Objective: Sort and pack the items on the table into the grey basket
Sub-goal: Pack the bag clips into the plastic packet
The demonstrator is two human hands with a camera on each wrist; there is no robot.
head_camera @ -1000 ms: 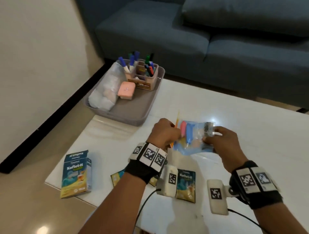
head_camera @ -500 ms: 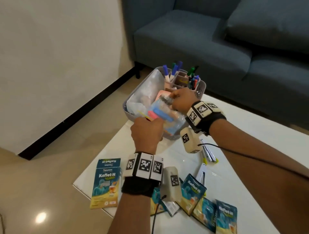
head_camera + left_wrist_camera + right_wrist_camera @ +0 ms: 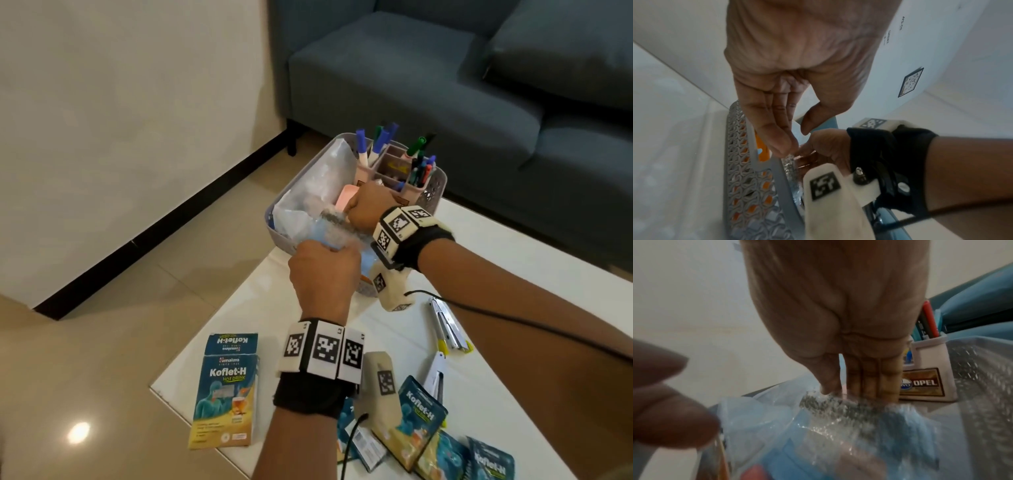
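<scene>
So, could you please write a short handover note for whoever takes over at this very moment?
Left hand and right hand both pinch the clear plastic packet, holding it over the grey basket.
Already in the basket: pen organiser, pink case, white plastic bag.
Left on the table: Koflet-H box, Koflet-H sachets, two staplers.
Next: release the packet, then pack the rest.

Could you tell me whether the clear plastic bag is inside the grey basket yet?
Partly in: the clear plastic bag sits within the grey basket rim, held by both hands.
</scene>
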